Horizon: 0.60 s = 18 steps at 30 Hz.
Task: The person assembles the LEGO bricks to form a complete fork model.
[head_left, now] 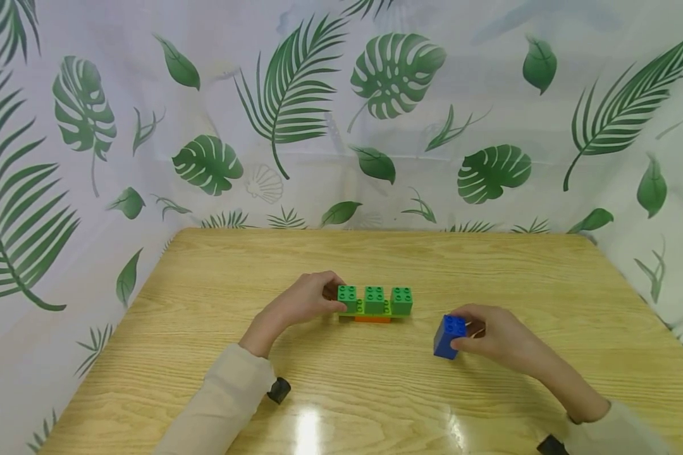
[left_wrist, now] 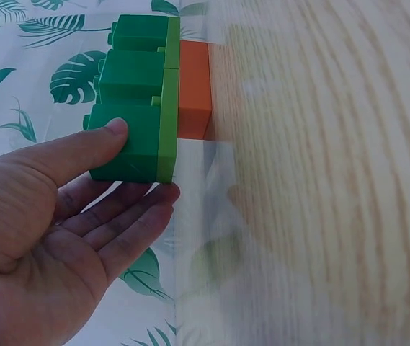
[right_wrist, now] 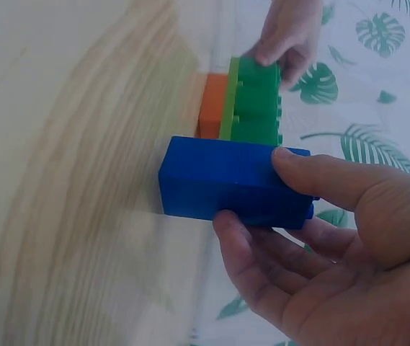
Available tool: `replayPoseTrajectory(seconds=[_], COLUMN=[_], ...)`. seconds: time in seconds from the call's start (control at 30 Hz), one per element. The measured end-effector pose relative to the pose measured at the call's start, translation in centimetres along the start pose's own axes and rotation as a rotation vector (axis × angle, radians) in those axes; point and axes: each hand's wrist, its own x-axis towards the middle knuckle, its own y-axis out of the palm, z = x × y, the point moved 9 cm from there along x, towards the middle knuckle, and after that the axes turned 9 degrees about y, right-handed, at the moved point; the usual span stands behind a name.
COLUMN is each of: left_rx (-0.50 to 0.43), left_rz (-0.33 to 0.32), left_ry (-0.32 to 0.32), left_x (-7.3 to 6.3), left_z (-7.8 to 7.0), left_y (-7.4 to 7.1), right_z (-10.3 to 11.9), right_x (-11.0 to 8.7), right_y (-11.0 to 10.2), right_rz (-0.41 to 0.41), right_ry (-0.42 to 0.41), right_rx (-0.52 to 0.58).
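Note:
Three green toy bricks [head_left: 374, 299] stand in a row on a lime-green strip [left_wrist: 169, 119], with gaps between them. Beneath the strip's middle is an orange brick [left_wrist: 194, 90] on the table. My left hand [head_left: 310, 296] holds the left end of this build, its thumb on the front of the leftmost green brick and its fingers at the end and behind. To the right, my right hand [head_left: 498, 335] pinches a tall blue block [head_left: 449, 337] between thumb and fingers, studs upward. The blue block is apart from the green build. Its underside is hidden in the head view.
The wooden table [head_left: 262, 253] meets a white leaf-patterned cloth [head_left: 319, 126] at its back and sides. A small black piece [head_left: 279, 390] sits at the left sleeve cuff, another black piece [head_left: 552, 445] by the right cuff.

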Motion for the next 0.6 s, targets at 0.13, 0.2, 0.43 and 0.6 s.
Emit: replayPoseTrajectory(seconds=[0.13,0.2,0.43,0.6], left_rx=[-0.003,-0.002,0.006,0.0], left_rz=[0.001,0.003,0.007,0.005], left_ry=[-0.004,-0.004,0.002,0.004], left_x=[0.1,0.1,0.0,0.0], left_z=[0.1,0.2,0.1,0.1], left_y=[0.1,0.0,0.0,0.0], right_z=[1.4,2.1,4.2,5.2], right_x=[0.4,0.7,1.7,2.5], right_y=[1.0,1.6,3.7,5.0], right_rz=[0.006,0.015,0.047,0.054], right_ry=[-0.033,-0.045,-0.062,-0.084], right_rx=[-0.002,0.007,0.02,0.02])
